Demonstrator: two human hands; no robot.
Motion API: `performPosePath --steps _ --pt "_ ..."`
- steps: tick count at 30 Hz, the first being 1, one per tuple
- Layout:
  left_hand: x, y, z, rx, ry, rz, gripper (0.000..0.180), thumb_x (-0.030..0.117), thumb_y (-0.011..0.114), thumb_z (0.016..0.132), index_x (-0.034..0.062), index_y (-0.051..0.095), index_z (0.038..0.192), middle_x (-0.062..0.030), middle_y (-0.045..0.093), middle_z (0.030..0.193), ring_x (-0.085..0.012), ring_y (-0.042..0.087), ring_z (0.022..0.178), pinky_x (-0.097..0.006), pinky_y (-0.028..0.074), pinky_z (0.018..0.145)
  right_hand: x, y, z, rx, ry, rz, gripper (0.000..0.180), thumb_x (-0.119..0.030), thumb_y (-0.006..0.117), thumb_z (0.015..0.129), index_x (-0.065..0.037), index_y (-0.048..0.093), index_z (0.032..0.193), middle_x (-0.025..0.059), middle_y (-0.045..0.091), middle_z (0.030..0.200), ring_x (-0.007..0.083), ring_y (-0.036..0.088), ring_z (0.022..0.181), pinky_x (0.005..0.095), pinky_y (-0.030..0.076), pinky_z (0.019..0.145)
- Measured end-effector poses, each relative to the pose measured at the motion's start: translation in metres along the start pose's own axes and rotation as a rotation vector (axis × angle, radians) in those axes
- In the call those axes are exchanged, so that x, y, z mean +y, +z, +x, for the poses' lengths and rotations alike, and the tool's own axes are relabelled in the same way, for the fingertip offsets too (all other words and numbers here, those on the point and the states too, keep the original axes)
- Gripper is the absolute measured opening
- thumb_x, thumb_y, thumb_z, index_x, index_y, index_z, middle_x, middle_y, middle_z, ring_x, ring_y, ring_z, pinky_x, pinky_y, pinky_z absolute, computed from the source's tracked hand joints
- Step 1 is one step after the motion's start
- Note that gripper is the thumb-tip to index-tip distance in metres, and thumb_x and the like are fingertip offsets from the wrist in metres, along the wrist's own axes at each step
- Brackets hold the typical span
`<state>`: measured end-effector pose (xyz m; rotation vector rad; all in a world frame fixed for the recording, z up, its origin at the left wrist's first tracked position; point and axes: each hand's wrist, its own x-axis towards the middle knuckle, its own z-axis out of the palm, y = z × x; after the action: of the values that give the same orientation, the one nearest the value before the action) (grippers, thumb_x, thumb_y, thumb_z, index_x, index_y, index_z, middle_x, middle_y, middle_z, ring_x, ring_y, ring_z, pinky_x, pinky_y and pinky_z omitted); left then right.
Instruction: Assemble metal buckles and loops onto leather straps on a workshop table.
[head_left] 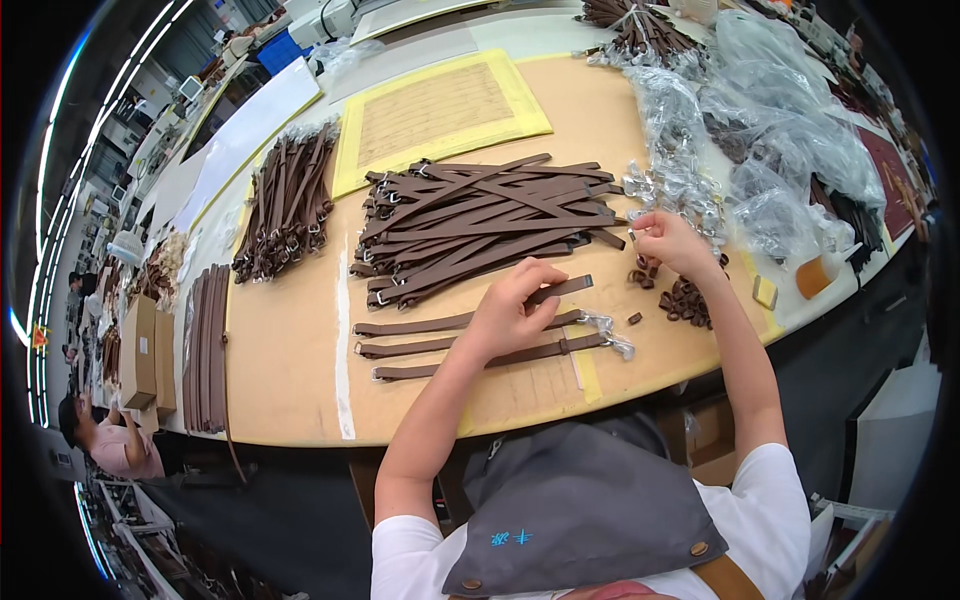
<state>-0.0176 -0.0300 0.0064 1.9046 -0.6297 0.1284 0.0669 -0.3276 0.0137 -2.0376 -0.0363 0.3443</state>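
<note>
My left hand [515, 310] is closed around a brown strap [572, 288], whose free end sticks out to the right. Below it on the table lie two more brown straps [400, 350], with metal buckles at the left and clear-wrapped metal clasps [612, 335] at the right. My right hand [675, 243] pinches thumb and fingers together over the right end of the strap heap; what is between the fingertips is too small to make out. Just beneath it is a pile of small brown strap loops [685, 300], and one single loop [635, 319] lies apart, nearer the straps.
A big heap of buckled brown straps [480, 220] covers mid-table. More bundles lie at left: buckled straps [290, 200] and plain strips [206, 350]. A yellow-edged board [520, 90] is behind. Plastic bags [790, 130] and a tape roll [812, 279] sit right; another person [120, 445] works far left.
</note>
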Motion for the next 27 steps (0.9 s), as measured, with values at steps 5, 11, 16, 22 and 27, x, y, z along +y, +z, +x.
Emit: performPosePath --steps 5,11,16,22,27 --pt "-0.004 -0.001 0.001 0.049 0.097 -0.036 0.023 0.004 0.075 0.084 -0.0012 0.069 0.105 -0.0081 0.067 0.091 -0.0165 0.062 0.077 -0.028 0.049 0.065 -0.024 0.030 -0.026 -0.439 0.119 0.667 0.027 -0.014 0.065 0.088 0.001 0.069 0.110 -0.0036 0.060 0.077 0.0025 0.054 0.061 0.0193 0.045 0.055" --pt "0.006 -0.005 -0.001 0.080 0.064 -0.081 0.023 0.004 0.079 0.083 -0.0007 0.069 0.103 -0.0070 0.067 0.086 -0.0140 0.061 0.073 -0.026 0.048 0.063 -0.035 0.058 -0.038 -0.501 0.075 0.858 0.013 -0.019 0.067 0.091 -0.007 0.063 0.091 -0.0014 0.061 0.076 0.0052 0.054 0.061 0.0195 0.045 0.056" --pt "0.006 -0.007 -0.004 0.096 -0.004 -0.213 0.023 0.004 0.078 0.083 -0.0009 0.069 0.104 -0.0061 0.067 0.087 -0.0124 0.060 0.073 -0.026 0.047 0.064 -0.028 0.074 -0.039 -0.437 -0.067 1.042 0.014 -0.021 0.065 0.094 -0.009 0.061 0.100 0.0004 0.064 0.083 0.0065 0.057 0.068 0.0204 0.048 0.063" --pt "0.007 -0.006 -0.004 0.087 -0.064 -0.287 0.023 0.008 0.077 0.085 -0.0015 0.069 0.105 -0.0041 0.068 0.089 -0.0106 0.061 0.078 -0.025 0.048 0.069 -0.015 0.081 -0.035 -0.483 -0.148 1.054 0.012 -0.014 0.065 0.094 -0.010 0.058 0.102 0.0024 0.066 0.091 0.0083 0.063 0.076 0.0219 0.052 0.068" --pt "0.002 0.000 -0.005 0.120 -0.076 -0.417 0.019 0.005 0.076 0.086 -0.0007 0.069 0.102 -0.0038 0.068 0.091 -0.0095 0.061 0.079 -0.023 0.049 0.069 -0.004 0.091 -0.031 -0.561 -0.266 0.970 0.014 -0.007 0.066 0.093 -0.008 0.058 0.104 0.0054 0.068 0.104 0.0143 0.067 0.094 0.0287 0.054 0.084"
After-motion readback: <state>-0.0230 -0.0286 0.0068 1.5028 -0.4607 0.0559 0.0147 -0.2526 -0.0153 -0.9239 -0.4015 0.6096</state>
